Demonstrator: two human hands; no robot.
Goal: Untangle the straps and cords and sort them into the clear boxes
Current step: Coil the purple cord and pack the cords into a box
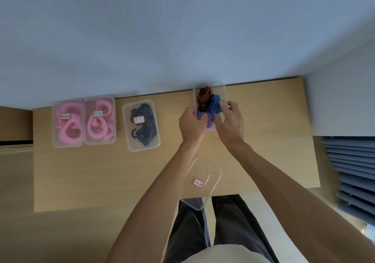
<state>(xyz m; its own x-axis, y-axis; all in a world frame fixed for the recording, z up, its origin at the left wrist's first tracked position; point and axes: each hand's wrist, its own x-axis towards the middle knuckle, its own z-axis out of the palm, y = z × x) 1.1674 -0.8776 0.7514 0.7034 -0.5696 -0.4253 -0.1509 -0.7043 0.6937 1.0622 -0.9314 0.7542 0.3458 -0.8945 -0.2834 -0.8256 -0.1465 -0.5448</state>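
Observation:
A clear box (pixel 222 88) at the table's far edge holds a red striped strap (pixel 204 96), a blue striped strap (pixel 215 104) and a purple strap (pixel 211 119). My left hand (pixel 191 123) is at the box's near left corner, its fingers curled over the purple strap. My right hand (pixel 230 120) grips the box's right side, thumb by the purple strap and forefinger against the blue one. Further left stand two clear boxes of pink straps (pixel 68 123) (pixel 100 120) and one of black cords (pixel 142 125), each labelled.
A clear labelled lid (pixel 200 183) lies near me and overhangs the table's front edge (pixel 101 208). A grey wall runs behind the table. Blue slats (pixel 353 171) are at the right. My legs show below the table edge.

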